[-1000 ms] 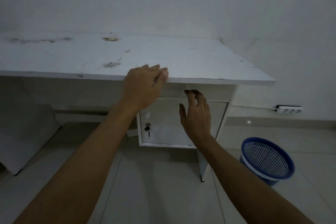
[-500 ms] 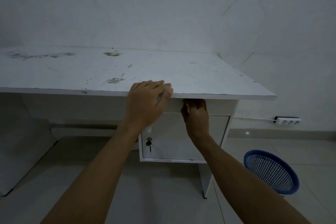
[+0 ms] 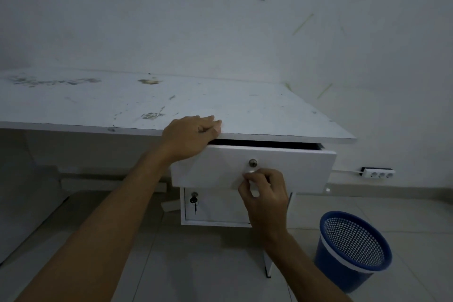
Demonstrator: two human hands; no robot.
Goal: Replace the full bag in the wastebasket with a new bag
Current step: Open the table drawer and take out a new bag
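My right hand pinches the pale drawer handle, my left hand curls over the scuffed white desk edge, and the blue mesh wastebasket stands on pale floor tiles right of the desk.

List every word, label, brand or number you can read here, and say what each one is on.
None: no readable text anywhere.
Desk: only stains and scuffs.
Drawer front: a bare lock, no label.
Blue wastebasket: no brand or label shows.
Power strip: too small to show any marking.
Wall: only streaks.
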